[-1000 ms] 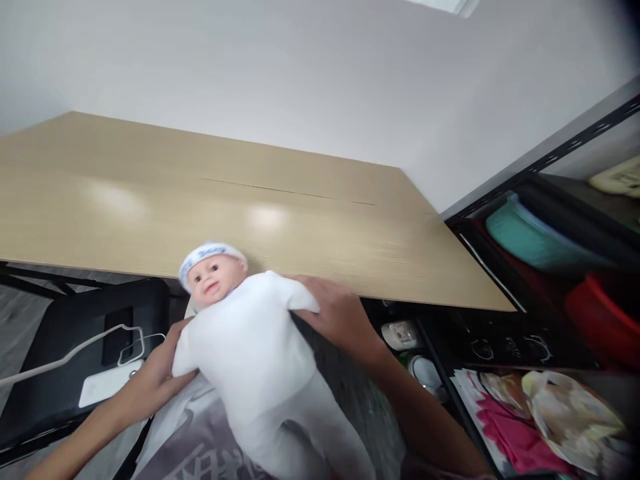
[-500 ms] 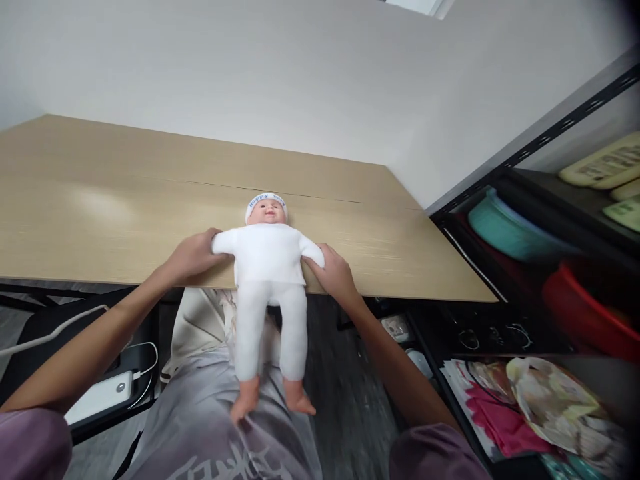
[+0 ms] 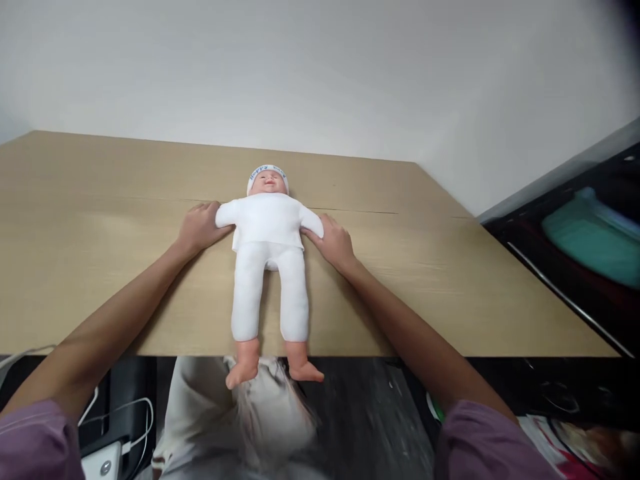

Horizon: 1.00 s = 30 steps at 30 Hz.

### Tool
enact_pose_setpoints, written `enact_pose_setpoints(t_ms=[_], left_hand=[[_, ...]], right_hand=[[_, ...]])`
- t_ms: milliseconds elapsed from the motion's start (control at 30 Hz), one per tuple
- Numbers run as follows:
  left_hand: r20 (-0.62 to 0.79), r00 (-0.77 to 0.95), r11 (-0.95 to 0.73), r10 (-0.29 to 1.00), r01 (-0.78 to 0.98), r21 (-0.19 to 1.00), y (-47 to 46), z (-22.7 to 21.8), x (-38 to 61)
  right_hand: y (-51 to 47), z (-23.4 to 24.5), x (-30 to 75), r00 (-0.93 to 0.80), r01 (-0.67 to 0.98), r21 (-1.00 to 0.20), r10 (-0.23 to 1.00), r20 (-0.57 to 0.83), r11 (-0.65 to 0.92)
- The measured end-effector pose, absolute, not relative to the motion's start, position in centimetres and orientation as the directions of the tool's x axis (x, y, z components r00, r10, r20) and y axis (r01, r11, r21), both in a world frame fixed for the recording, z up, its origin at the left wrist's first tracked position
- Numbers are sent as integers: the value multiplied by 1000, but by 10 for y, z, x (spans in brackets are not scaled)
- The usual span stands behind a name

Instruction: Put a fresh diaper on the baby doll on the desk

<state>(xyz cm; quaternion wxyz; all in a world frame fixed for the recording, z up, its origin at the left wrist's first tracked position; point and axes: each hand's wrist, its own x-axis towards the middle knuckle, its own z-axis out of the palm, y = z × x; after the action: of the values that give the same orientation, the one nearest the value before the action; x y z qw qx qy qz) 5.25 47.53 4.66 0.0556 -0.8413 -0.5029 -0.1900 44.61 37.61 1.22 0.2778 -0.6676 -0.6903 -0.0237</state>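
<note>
A baby doll (image 3: 269,223) in a white top, white trousers and a white cap with blue lettering lies face up on the wooden table (image 3: 410,293). Its bare feet stick out past the table's near edge. My left hand (image 3: 200,227) is closed around the doll's arm on the left side of the view. On the other side, my right hand (image 3: 334,243) grips the opposite arm, thumb on top. The fingers under both sleeves are partly hidden.
A pale wall (image 3: 280,73) rises behind the table. At the right stands a dark shelf with a blurred teal basin (image 3: 595,233). Below the near edge, a white power bank (image 3: 104,463) with a cable sits on a black chair at lower left.
Both hands have moved forward with the doll, farther onto the table. Its legs, which hung over my lap before, now lie on the tabletop. The camera view has shifted too.
</note>
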Motion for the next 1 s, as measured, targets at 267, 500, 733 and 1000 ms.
enact_pose_setpoints(t_ms=[267,500,733,1000], left_hand=[[455,368,-445,811,892,72,571,44,81],[492,348,-434,798,898,70,616,37,85],[495,358,-438,792,897,52,615,35,81],[452,327,-426,830,895,135,595,39,70]], right_hand=[[473,4,474,43,927,-336,845,533,166],[525,6,493,9,931,-312,844,536,189],[523,14,502,-46,980,-143,854,518,139],[511,12,500,-43,989,-105,886,461,103]])
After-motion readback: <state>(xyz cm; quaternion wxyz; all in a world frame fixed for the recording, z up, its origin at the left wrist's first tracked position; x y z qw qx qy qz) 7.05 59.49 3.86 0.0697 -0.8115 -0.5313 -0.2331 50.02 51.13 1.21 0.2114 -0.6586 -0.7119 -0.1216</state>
